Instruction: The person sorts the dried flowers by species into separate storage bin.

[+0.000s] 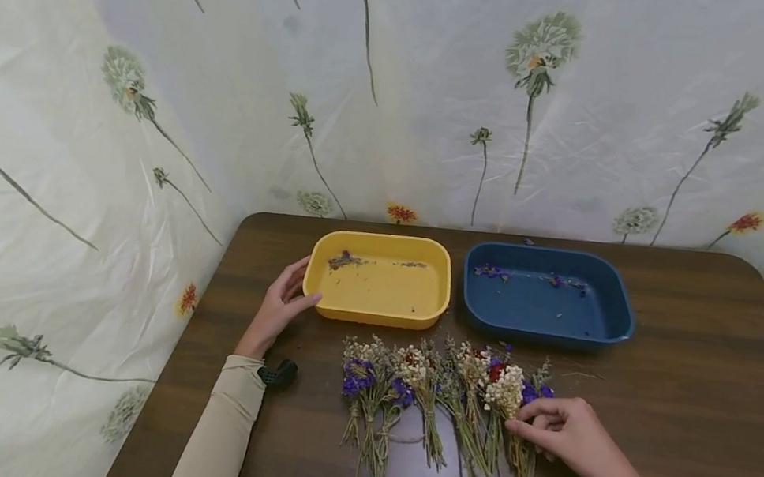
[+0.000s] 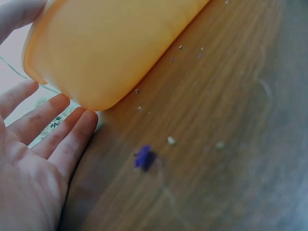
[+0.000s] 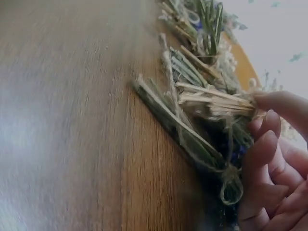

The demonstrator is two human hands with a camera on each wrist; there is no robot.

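Note:
On the left, my left hand (image 1: 279,307) rests against the end of a yellow plastic tray (image 1: 375,293). Its thumb lies at the tray's front corner, and the fingers stretch loosely along the outer wall, as the left wrist view shows. My right hand (image 1: 562,429) pinches a small bunch of dried flowers (image 3: 216,103) by its tied stems, between thumb and forefinger. This bunch has a white head. It is at the right end of a row of several dried flower bunches (image 1: 374,389) with purple, white and red heads. Beneath the right hand lies another bunch, tied with twine (image 3: 232,187).
A blue tray (image 1: 545,310) stands right of the yellow one, with purple petals inside. Plant scraps (image 1: 345,260) lie in the yellow tray. A loose purple petal (image 2: 144,158) and crumbs dot the brown table (image 1: 695,372). A flower-printed curtain (image 1: 427,101) hangs behind.

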